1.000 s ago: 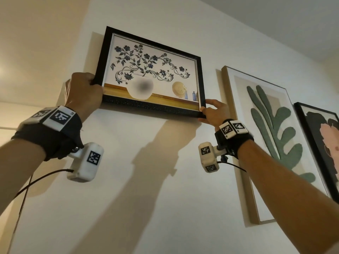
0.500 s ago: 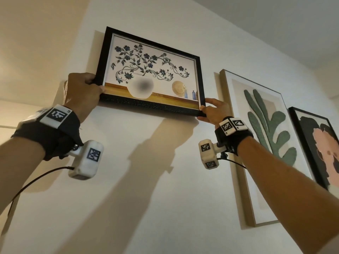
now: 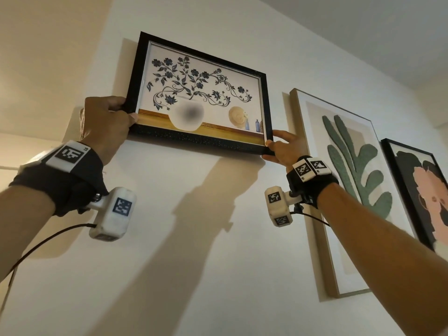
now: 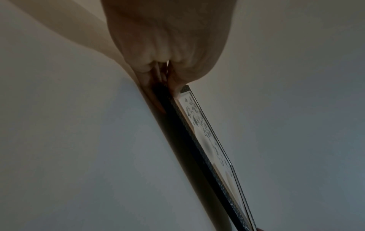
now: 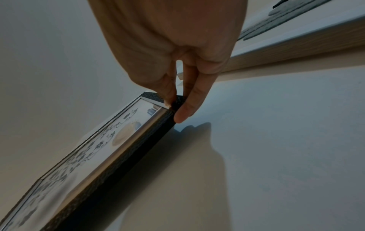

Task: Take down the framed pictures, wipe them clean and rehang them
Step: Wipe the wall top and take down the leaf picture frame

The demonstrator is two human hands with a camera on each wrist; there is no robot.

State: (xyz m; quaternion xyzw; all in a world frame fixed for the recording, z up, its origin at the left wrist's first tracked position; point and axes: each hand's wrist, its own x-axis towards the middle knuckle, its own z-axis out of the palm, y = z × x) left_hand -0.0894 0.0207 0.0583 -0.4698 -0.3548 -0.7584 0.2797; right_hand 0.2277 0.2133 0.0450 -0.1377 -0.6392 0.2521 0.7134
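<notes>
Head view, black-framed floral picture (image 3: 198, 93) up against the wall (image 3: 194, 238), left hand (image 3: 106, 122) clasping its lower left corner, right hand (image 3: 284, 147) pinching its lower right corner, leaf print (image 3: 351, 178) just beside, portrait print (image 3: 421, 190) further right.

The black picture frame (image 3: 194, 139) has a rough, pebbled matt surface, with a thin smooth silver-looking inner lip that shines a little. The frame of the leaf picture (image 3: 312, 214) looks like pale wood with fine grain, and its green leaf seems fuzzy like felt. The wall (image 3: 194, 263) is matt and smooth
</notes>
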